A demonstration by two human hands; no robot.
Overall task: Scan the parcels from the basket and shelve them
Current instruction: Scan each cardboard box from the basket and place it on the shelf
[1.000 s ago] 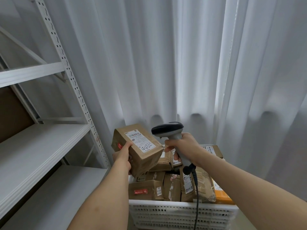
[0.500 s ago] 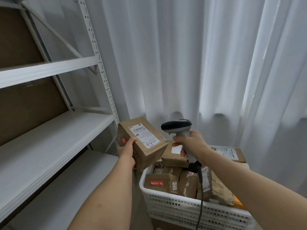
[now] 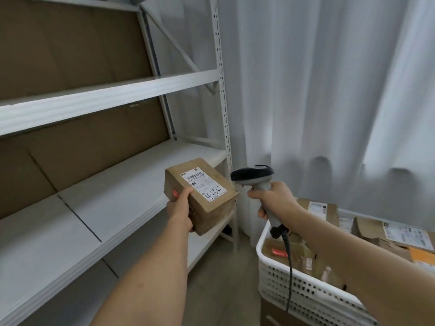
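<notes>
Basket (image 3: 306, 300) cut off at right edge

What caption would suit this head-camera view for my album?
Left hand holds a labelled parcel before white shelves; right hand grips a scanner above the basket.

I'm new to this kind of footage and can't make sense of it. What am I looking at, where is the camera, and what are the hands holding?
There is no machine here: a person works with bare hands, and the one camera sits on their head, looking forward and down, so both arms reach out from the bottom of the picture. The left hand grips a brown parcel with a white label marked 4432 in pen. The right hand holds a corded scanner beside it. On the left stands a white shelf; the parcel is held in front of it, not yet set down. At lower right a white basket holds more parcels. White curtains hang behind.
</notes>
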